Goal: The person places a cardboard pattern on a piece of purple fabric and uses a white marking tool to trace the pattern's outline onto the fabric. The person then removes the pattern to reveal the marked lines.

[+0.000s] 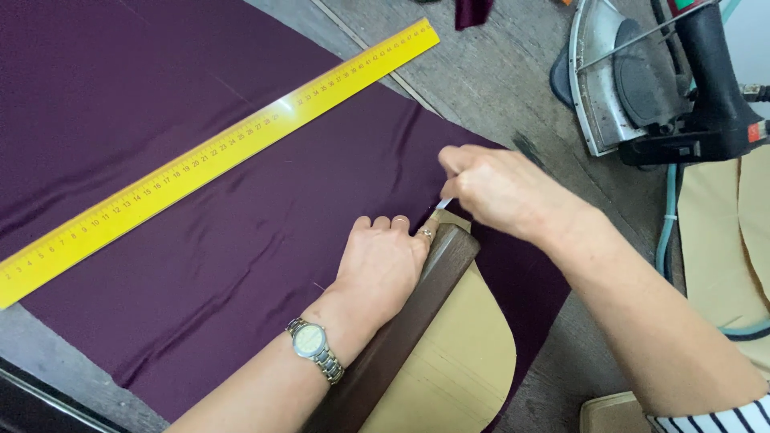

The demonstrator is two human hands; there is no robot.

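A dark purple fabric [241, 216] lies spread over the work table. My left hand [385, 261], with a ring and a wristwatch, presses flat on a dark brown wooden block [401, 337] that sits on a tan paper pattern [457, 361] on the fabric. My right hand [497, 188] pinches a small white piece of chalk [443, 204] with its tip at the top edge of the pattern, just beyond my left fingertips.
A long yellow ruler [200, 160] lies diagonally across the fabric. An iron [642, 80] rests on its side at the upper right, with a hose [666, 224] running down. More tan pattern pieces [722, 232] lie at the right on the grey table [497, 72].
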